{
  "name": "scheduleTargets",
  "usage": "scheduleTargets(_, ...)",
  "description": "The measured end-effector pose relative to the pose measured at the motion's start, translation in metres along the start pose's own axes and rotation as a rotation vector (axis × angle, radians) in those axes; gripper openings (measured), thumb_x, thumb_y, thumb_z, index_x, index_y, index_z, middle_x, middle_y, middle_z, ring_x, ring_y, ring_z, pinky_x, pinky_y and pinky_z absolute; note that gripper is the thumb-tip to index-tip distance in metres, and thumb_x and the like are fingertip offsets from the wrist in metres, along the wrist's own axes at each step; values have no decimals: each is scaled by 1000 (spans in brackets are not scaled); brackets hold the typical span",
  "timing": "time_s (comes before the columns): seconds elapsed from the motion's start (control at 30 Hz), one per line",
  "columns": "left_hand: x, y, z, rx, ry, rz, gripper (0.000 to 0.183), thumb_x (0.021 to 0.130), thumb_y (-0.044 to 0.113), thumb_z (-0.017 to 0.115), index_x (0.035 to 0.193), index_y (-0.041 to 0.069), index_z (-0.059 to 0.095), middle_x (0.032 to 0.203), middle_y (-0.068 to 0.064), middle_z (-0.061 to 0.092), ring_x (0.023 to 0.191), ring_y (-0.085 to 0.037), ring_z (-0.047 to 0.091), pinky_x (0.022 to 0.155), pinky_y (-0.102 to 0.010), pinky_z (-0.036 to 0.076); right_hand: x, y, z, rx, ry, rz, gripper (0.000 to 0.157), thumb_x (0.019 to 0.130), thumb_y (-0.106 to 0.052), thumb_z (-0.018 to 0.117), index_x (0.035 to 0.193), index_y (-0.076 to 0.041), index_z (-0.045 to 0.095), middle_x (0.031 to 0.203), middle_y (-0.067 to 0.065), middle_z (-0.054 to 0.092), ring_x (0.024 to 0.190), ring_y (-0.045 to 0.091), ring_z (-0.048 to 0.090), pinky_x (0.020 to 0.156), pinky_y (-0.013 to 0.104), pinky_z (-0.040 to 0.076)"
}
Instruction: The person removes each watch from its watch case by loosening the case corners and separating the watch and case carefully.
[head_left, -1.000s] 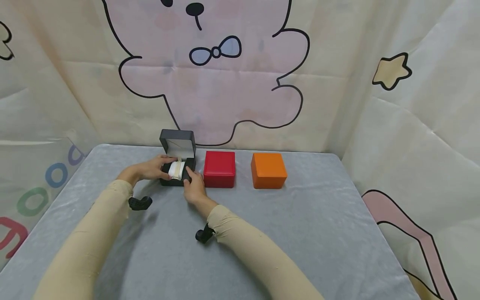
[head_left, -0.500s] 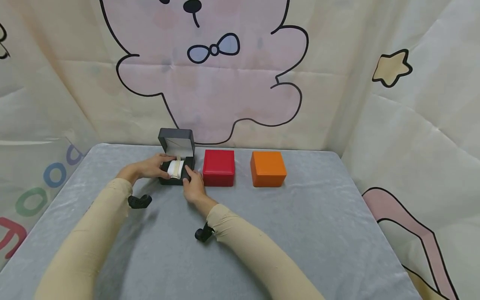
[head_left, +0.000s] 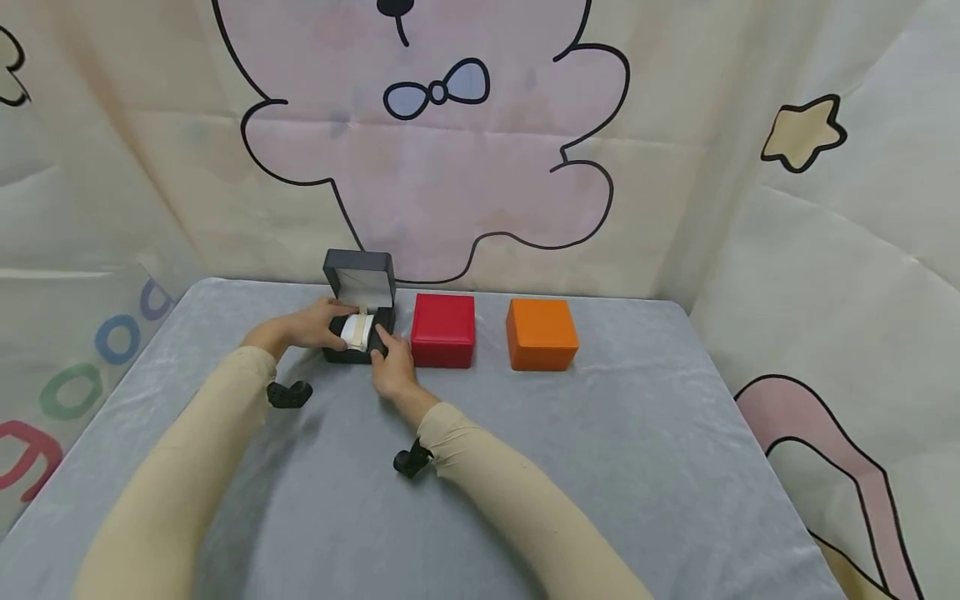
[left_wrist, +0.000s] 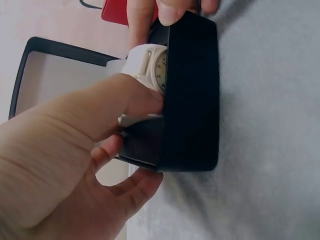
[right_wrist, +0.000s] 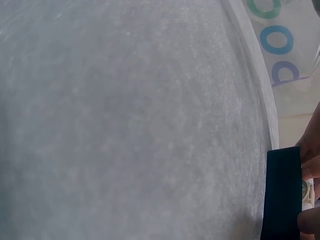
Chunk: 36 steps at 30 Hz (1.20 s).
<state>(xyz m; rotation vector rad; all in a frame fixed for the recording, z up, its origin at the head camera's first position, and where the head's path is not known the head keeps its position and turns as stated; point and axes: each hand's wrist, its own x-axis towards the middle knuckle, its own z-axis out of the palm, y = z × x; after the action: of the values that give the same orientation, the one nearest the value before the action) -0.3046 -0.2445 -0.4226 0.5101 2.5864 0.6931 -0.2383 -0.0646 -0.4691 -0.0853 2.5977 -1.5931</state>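
A black watch box stands at the back left of the table, its lid raised and its lining pale. Inside it sits a white wristwatch with a round dial, wrapped about a light cushion. My left hand pinches the watch from the left, the thumb in front and a finger behind; in the left wrist view this hand hides part of the strap. With my right hand I hold the box's right front side, the thumb over its rim. The right wrist view catches only the box's edge and some fingertips.
Just right of the watch box is a red box, closed. Farther right stands a closed orange box. A grey cloth covers the table, and printed curtains hang behind it and at both sides.
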Motion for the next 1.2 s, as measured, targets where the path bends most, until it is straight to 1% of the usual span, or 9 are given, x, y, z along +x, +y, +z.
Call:
scheduleTargets(0.13,5,5,-2,32,4,-12,80,84,12,73,153,-5,36,149,-40,27,137,-53,31,113,-68,30,1,0,-4,-7,7,3,51,102,-5,53,151,-13,48,150,20,48,142,31,44,121,42,34)
scheduleTargets(0.33,3,5,-1,29,26,-13,78,82,12,74,150,-6,41,148,-39,29,131,-49,36,110,-66,33,0,0,-3,-39,-3,-14,51,101,-4,54,151,-12,49,148,21,50,140,31,46,120,41,36)
scheduleTargets(0.43,3,7,-2,67,37,-5,78,81,12,73,150,-8,41,146,-41,29,128,-49,38,110,-65,35,1,-1,-4,-39,-4,-20,51,101,-4,54,151,-12,48,148,21,50,140,31,46,120,41,35)
scheduleTargets(0.63,8,26,-8,192,-24,-90,81,84,14,74,152,-8,35,149,-42,25,134,-51,39,112,-62,37,3,-2,-7,-46,-2,-42,51,100,-3,54,150,-11,49,147,22,51,140,32,46,120,41,35)
scheduleTargets(0.73,12,33,-10,256,-43,-127,81,82,16,77,150,-9,40,149,-41,30,130,-46,43,110,-58,41,3,-1,-7,-44,-6,-48,51,99,-3,55,150,-10,49,146,22,52,140,32,46,119,41,36)
scheduleTargets(0.83,14,36,-10,295,-36,-143,79,80,18,80,146,-9,46,145,-38,39,122,-41,47,107,-56,45,2,-1,-7,-32,-9,-48,51,99,-2,55,149,-9,50,147,22,52,141,32,45,119,41,36)
scheduleTargets(0.97,10,33,-9,218,0,-136,80,80,17,80,146,-8,43,143,-36,42,115,-38,50,102,-56,46,-1,-3,-8,-27,-14,-29,50,99,-3,56,149,-10,50,147,20,53,142,30,46,119,40,37)
scheduleTargets(1.1,4,19,-3,91,85,-50,81,82,13,79,145,-9,34,139,-33,47,112,-38,53,99,-56,46,-3,-5,-9,-26,-2,-13,50,99,-3,57,148,-11,52,146,18,54,141,28,47,118,38,38)
scheduleTargets(1.2,2,10,3,55,141,-5,80,83,12,78,146,-6,33,137,-30,51,112,-38,56,99,-56,45,-3,-4,-9,-38,6,-12,50,98,-4,57,148,-11,52,145,18,56,140,28,49,117,37,39)
